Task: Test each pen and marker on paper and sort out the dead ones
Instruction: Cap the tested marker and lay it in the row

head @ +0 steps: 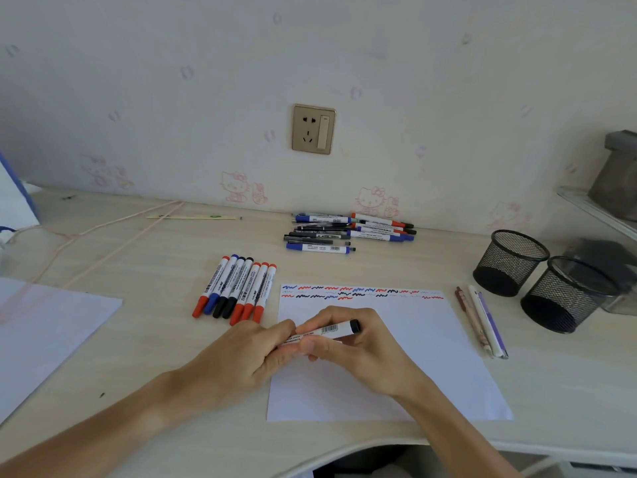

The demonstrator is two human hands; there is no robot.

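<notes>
Both hands met over the near-left part of the white paper sheet, closed on one whiteboard marker. The marker lay nearly level, its long axis running left to right with a slight upward tilt toward the right; its black end pointed right and its other end was hidden inside the left hand. The left hand's fingers curled round the left part of the white, barcode-printed barrel, while the right hand pinched the barrel from above and below. Whether the cap was on or off could not be told.

Along the sheet's far edge ran rows of short wavy test scribbles in blue, red and black, some faint.

To the left of the paper, seven smooth cylindrical markers lay side by side in a tidy row, slanted with red, blue and black caps toward the near left. Farther back, near the wall, a loose heap of pens and markers lay mostly left to right. Just right of the paper, three slim pens lay parallel, long axes running toward the viewer. Beyond them stood two round black wire-mesh pen cups, upright and touching, on the pale wood-grain desk.
</notes>
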